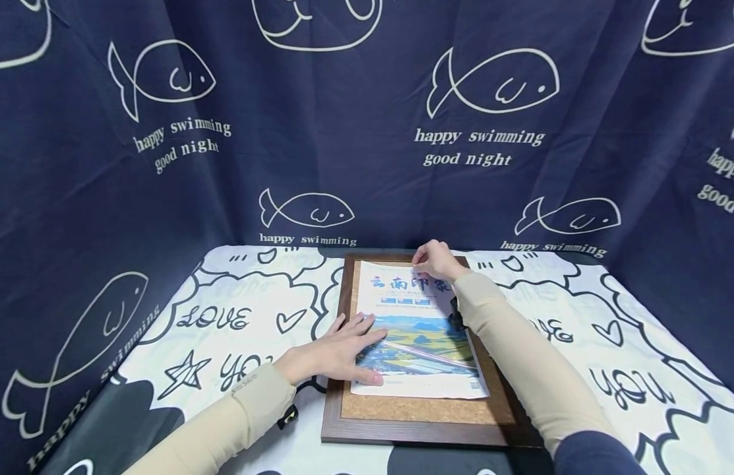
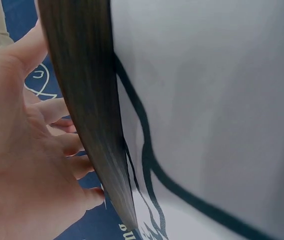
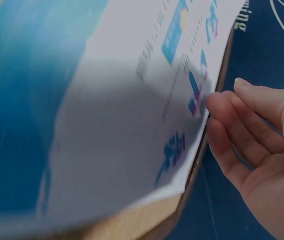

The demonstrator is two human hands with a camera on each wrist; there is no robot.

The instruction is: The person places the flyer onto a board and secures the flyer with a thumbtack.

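Note:
A printed sheet of paper (image 1: 420, 330) with blue Chinese characters and a landscape picture lies on a cork board (image 1: 426, 410) in a brown wooden frame. My left hand (image 1: 337, 349) rests with spread fingers over the sheet's left side and the frame's left edge. In the left wrist view, the dark frame edge (image 2: 89, 100) partly covers its fingers (image 2: 67, 142). At the sheet's top edge is my right hand (image 1: 436, 262). In the right wrist view, bent fingertips (image 3: 216, 107) meet the paper's edge; I cannot tell whether they pinch anything.
The board lies on a white cloth (image 1: 242, 316) with black cartoon drawings and lettering. A dark blue curtain (image 1: 378, 178) with white fish drawings rises behind the board and along both sides. A small black strap piece (image 1: 288, 415) shows under the left wrist.

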